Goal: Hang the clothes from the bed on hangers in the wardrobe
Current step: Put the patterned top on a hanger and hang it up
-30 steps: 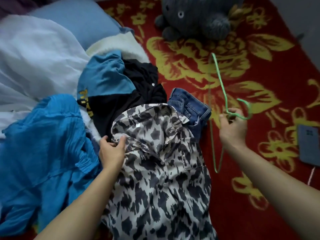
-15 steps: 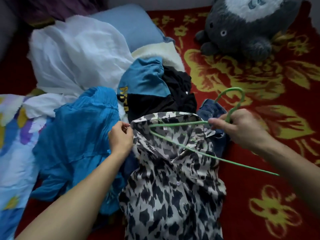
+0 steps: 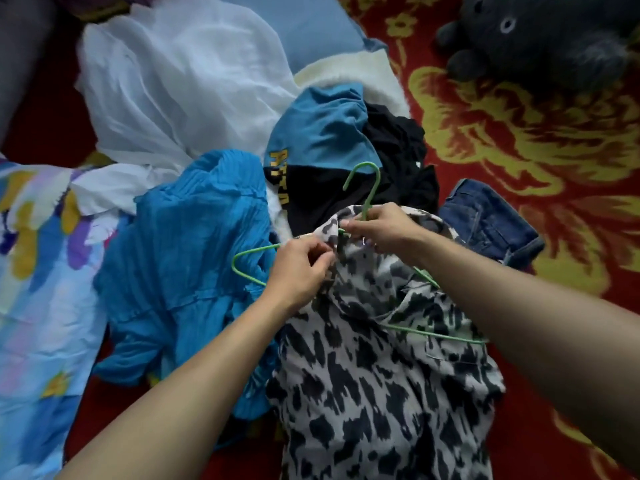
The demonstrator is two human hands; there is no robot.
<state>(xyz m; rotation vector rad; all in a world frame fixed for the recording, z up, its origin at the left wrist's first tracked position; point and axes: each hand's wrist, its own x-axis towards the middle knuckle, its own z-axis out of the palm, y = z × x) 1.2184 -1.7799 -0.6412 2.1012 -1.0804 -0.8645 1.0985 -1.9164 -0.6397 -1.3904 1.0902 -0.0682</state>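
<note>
A grey-and-black animal-print shirt (image 3: 374,375) lies on the bed in front of me. A thin green wire hanger (image 3: 363,188) rests across its collar, hook pointing away from me. The hanger's left end sticks out bare over the bright blue garment (image 3: 180,271); its right side lies partly under the shirt's cloth. My right hand (image 3: 384,230) grips the hanger at the base of the hook. My left hand (image 3: 301,268) pinches the shirt's collar edge beside the wire.
Behind the shirt lie a blue-and-black top (image 3: 322,147), a black garment (image 3: 398,150), folded jeans (image 3: 488,220) and a white cloth (image 3: 166,84). A grey plush toy (image 3: 540,39) sits at the far right on the red-and-yellow bed cover (image 3: 519,140). A floral sheet (image 3: 38,289) lies left.
My right hand has brought the hanger from the right onto the shirt's collar and turned the hook away from me. My left hand has moved to the collar beside the wire.
</note>
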